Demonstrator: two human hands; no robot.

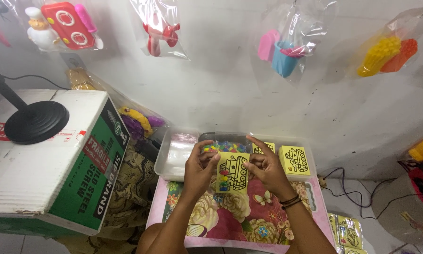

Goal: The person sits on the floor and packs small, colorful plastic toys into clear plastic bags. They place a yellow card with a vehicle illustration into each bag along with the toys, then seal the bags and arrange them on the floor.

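A scuffed white wall point(230, 89) is filling the view, with clear bags of plastic toys point(286, 47) hanging along its top. At the left a white and green cardboard box point(47, 160) is standing, carrying a black round lamp base point(36, 121) near its back edge. Black cables point(347, 188) are trailing over the pale floor point(352, 207) at the right.

Both hands hold a small yellow card point(233, 173) with a black line drawing above a flowered pink tray point(249, 221). The left hand point(198, 170) pinches its left edge, the right hand point(266, 167) its right edge. Behind the card sits a clear plastic bin point(173, 162) with more yellow cards point(295, 160).
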